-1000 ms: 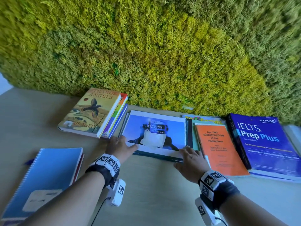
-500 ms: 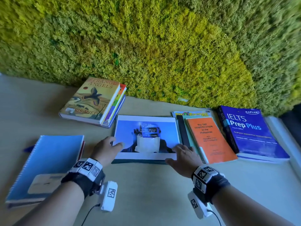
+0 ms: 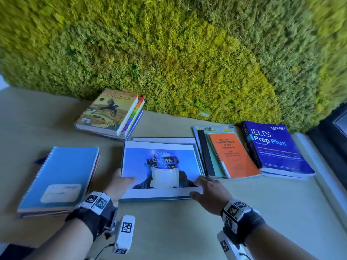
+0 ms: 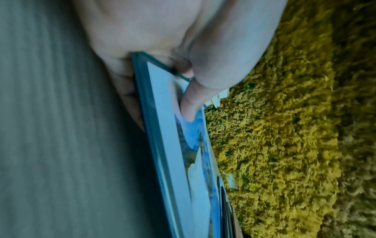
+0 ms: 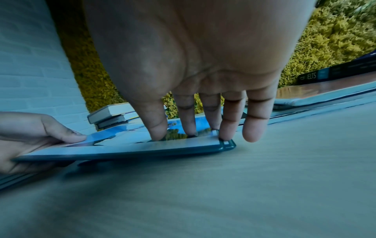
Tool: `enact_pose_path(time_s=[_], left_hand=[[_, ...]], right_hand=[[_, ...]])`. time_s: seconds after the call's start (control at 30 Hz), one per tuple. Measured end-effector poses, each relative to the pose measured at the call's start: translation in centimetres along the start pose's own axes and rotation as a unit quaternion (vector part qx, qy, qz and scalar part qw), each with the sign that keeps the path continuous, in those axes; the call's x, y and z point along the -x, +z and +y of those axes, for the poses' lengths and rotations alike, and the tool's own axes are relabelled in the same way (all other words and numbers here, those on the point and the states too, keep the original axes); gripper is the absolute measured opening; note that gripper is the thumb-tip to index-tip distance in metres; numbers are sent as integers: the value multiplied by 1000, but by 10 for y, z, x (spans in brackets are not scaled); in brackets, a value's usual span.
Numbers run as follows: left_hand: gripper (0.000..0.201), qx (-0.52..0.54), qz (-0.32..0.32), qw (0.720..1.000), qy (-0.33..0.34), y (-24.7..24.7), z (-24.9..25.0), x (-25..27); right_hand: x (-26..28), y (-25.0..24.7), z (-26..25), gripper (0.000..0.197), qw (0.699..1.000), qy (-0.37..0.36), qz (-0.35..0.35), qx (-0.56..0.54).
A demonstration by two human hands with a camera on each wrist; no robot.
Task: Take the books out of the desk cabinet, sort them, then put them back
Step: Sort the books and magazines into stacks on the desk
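A flat blue-covered book (image 3: pixel 161 166) with a white border lies in the middle of the desk (image 3: pixel 187 231). My left hand (image 3: pixel 120 182) grips its near left corner, thumb on top and fingers underneath, and that corner (image 5: pixel 50 154) is raised off the desk. In the left wrist view the thumb (image 4: pixel 189 103) presses on the cover (image 4: pixel 183 145). My right hand (image 3: pixel 208 190) rests straight fingertips (image 5: pixel 189 128) on the near right corner, which stays down. A second sheet or book (image 3: pixel 165 140) shows just behind the blue one.
A blue spiral notebook (image 3: pixel 58 177) lies at the left. A Strange Angels stack (image 3: pixel 110 113) stands at the back left. To the right lie an orange booklet (image 3: pixel 232 154) on thin books and a blue IELTS book (image 3: pixel 274 147). A moss wall (image 3: pixel 169 53) backs the desk.
The left hand has slipped its fingers under the blue book's near left corner and lifted it. The book has come nearer to me. The right hand stays on the right corner.
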State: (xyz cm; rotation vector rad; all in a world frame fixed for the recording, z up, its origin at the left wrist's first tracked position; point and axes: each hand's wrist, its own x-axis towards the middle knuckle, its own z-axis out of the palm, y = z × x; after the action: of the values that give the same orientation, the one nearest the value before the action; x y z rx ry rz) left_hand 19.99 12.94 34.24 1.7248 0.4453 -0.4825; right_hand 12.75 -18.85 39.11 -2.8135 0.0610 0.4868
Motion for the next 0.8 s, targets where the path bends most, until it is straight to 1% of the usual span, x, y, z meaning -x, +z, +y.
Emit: enact_pose_path(time_s=[0.1, 0.13, 0.2, 0.23, 0.27, 0.3, 0.33, 0.4, 0.47, 0.5, 0.57, 0.6, 0.63, 0.7, 0.73, 0.8], left_hand=[[64, -51, 20, 998, -13, 5, 7, 43], [58, -63, 35, 997, -6, 8, 4, 54], [36, -61, 56, 996, 12, 17, -2, 77], [24, -50, 61, 997, 23, 21, -5, 84], [17, -40, 62, 997, 34, 25, -6, 89], [16, -45, 67, 996, 39, 29, -5, 92], [18, -48, 78, 995, 43, 31, -3, 94], [35, -97, 112, 988, 42, 33, 0, 92], [65, -206, 144, 968, 25, 31, -1, 89], [79, -250, 147, 957, 24, 30, -2, 87], [99, -258, 138, 956, 32, 25, -10, 74], [101, -253, 134, 958, 36, 26, -4, 83], [97, -246, 127, 960, 38, 26, -1, 88], [81, -235, 104, 965, 41, 23, -7, 95], [81, -221, 90, 970, 38, 18, -13, 97], [99, -166, 74, 983, 34, 7, -29, 97]], right_hand=[[18, 1, 8, 37, 1000, -16, 10, -2], [25, 1, 12, 34, 1000, -21, 14, -6], [40, 1, 22, 32, 999, -31, 20, -36], [45, -1, 27, 33, 997, -33, 24, -63], [50, -4, 33, 37, 995, -33, 29, -94], [52, -7, 38, 43, 992, -29, 31, -121], [51, -9, 43, 48, 989, -24, 27, -143], [52, -12, 48, 58, 984, -8, 9, -177], [56, -11, 43, 70, 976, 15, -25, -216], [58, -10, 38, 74, 973, 17, -38, -225], [63, -8, 29, 76, 978, 11, -44, -206], [66, -6, 26, 75, 981, 10, -40, -190], [70, -3, 26, 74, 984, 13, -36, -177], [81, 6, 29, 69, 986, 24, -23, -164], [85, 9, 30, 65, 987, 31, -13, -158], [94, 14, 32, 55, 989, 43, 8, -138]])
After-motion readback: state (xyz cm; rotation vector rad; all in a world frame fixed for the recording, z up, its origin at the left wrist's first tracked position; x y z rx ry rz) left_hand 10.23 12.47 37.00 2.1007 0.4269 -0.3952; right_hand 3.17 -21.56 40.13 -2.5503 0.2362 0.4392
